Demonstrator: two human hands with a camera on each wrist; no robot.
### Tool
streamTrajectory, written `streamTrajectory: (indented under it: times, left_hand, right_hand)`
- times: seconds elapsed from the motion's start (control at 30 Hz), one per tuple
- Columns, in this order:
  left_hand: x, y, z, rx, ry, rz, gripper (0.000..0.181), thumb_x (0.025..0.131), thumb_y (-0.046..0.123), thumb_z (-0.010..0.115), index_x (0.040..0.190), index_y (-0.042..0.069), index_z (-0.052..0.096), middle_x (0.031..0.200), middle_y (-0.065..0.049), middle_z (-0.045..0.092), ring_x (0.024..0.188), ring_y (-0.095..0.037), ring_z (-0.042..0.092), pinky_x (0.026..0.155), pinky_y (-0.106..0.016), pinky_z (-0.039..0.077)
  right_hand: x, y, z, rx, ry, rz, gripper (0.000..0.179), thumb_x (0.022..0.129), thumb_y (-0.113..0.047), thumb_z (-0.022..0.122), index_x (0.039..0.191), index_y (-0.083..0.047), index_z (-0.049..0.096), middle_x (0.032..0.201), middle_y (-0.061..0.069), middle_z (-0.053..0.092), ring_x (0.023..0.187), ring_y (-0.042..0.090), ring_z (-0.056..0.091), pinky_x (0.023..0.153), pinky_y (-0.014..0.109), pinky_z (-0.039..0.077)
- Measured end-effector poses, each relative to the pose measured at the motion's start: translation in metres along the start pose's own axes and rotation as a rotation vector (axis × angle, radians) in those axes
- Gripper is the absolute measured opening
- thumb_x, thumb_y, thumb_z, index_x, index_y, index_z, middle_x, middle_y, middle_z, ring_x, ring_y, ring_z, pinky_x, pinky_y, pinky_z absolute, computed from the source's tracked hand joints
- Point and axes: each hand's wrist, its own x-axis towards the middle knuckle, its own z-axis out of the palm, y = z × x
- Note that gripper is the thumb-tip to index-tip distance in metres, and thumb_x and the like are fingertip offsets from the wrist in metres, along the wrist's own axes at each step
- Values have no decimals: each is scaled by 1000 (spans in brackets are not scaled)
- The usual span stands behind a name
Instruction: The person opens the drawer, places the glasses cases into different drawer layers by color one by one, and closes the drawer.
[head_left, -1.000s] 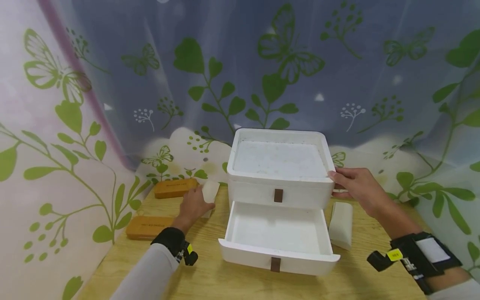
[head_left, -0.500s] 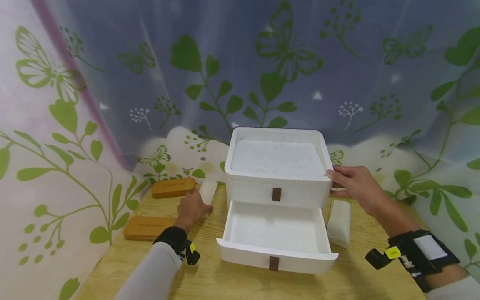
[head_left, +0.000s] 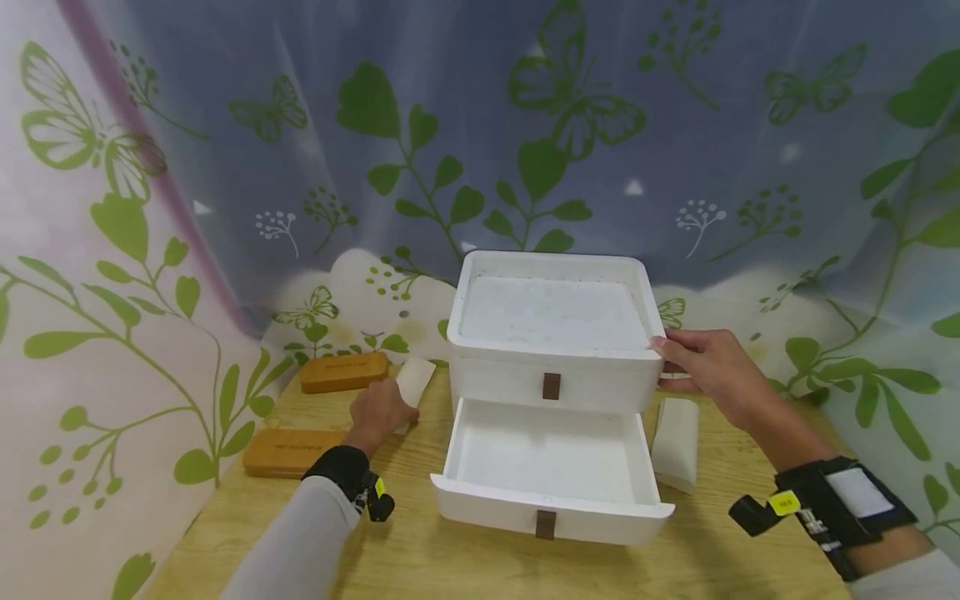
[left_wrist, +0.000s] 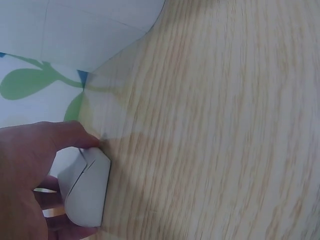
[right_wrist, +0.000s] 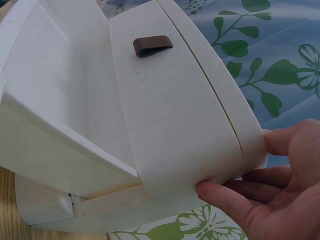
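Note:
My left hand (head_left: 380,408) grips a white glasses case (head_left: 415,382) lying on the table left of the drawer unit. In the left wrist view, thumb and fingers go round the case (left_wrist: 91,187), whose flap seam faces the camera. A white two-drawer unit (head_left: 487,379) with brown pull tabs stands in the middle. Its lower drawer (head_left: 551,521) is pulled out and holds nothing; its upper drawer is closed. My right hand (head_left: 716,375) holds the unit's right side near the top, thumb on the rim. The right wrist view shows fingertips (right_wrist: 207,189) against the unit's side.
Two orange-brown cases (head_left: 345,372) (head_left: 292,452) lie on the left of the wooden table (head_left: 390,550). Another white case (head_left: 677,446) lies right of the open drawer. A patterned curtain (head_left: 480,125) closes in the back and sides.
The view has shifted slightly. The left hand keeps its grip on the white glasses case, almost in place. The right hand stays on the drawer unit, and the lower drawer remains open.

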Motion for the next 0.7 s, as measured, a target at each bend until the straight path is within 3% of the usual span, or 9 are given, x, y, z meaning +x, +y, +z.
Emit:
streamTrajectory:
  times: [0.17,0.4,0.7]
  left_hand:
    - [0,-2,-4,9,-11,10,43,76,35,85,96,-1,71,83,-11,72,70,-24,64,57,-38,51]
    - [0,-5,-6,-14,-15,29,44,75,36,85,95,-1,71,82,-11,72,68,-23,63,55,-34,48]
    - [-3,-4,-9,-200,-13,97,42,74,26,86,100,-3,70,88,-14,74,71,-23,65,61,-34,52]
  right_hand:
    - [0,-2,0,2,-3,6,71,107,-39,56,157,8,35,154,34,46,124,30,67,90,31,62]
    - [1,-2,-1,9,-20,11,72,109,-39,52,159,8,30,159,35,39,138,49,53,92,32,62]
    - [-1,-3,1,0,-12,29,73,109,-40,53,159,7,30,158,34,40,138,50,53,92,31,61]
